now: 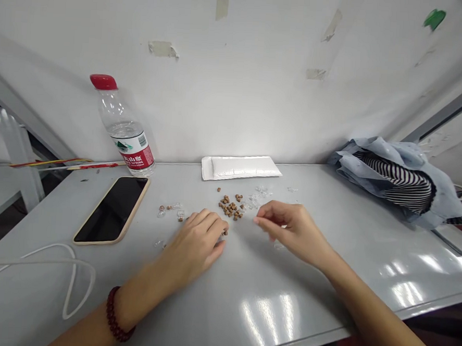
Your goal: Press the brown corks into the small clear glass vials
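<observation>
- While several clear bottles (162, 212) carry brown stoppers (180, 219), many loose stoppers (231, 207) remain piled on the worktop (248, 278).
- Left hand (199, 239) grips a stoppered bottle (220, 238); right hand (293, 230) pinches, contents unclear.

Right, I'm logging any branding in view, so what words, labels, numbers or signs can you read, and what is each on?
"SPRING": on the red part of the label of the bottle; the letters before it are unclear.
"山泉": larger white characters above that; any before them are unclear.
Small print and barcode digits: too small to read.
Phone, white packet: no readable text.
</observation>
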A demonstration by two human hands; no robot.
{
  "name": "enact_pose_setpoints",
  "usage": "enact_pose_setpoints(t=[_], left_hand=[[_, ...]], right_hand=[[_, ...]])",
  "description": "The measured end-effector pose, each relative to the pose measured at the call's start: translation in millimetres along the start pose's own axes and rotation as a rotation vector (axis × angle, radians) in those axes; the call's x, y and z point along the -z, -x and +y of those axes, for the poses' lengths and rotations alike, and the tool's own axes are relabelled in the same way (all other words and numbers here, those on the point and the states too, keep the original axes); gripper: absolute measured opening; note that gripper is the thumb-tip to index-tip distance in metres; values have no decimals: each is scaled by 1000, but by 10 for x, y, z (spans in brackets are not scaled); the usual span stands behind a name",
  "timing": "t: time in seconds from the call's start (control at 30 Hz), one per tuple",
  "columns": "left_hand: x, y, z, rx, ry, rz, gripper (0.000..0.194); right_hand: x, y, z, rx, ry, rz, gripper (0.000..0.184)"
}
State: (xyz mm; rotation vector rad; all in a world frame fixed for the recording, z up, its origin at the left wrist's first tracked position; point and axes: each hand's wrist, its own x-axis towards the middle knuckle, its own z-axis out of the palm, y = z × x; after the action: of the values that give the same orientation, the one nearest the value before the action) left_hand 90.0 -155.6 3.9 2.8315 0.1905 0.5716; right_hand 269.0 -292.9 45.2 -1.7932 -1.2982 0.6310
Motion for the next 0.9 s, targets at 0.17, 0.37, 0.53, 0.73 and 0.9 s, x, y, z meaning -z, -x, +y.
enact_pose_setpoints(t=[0.17,0.37,0.53,0.73,0.9], left_hand=[[-11,4,41,76,-48,-66,13],[-64,-13,130,69,-83,-17,15],[-146,-64,111,77,-200,-22,18],[-259,-115,57,46,-253,133,29],[-283,-114,38,-107,-203,115,31]], right_hand=[[285,38,-58,131,387,-43,17],[392,84,77,-99,599,-313,21],[322,107,78,-106,692,-382,14],[254,85,-1,-11,653,-417,18],[136,46,30,66,610,-408,16]])
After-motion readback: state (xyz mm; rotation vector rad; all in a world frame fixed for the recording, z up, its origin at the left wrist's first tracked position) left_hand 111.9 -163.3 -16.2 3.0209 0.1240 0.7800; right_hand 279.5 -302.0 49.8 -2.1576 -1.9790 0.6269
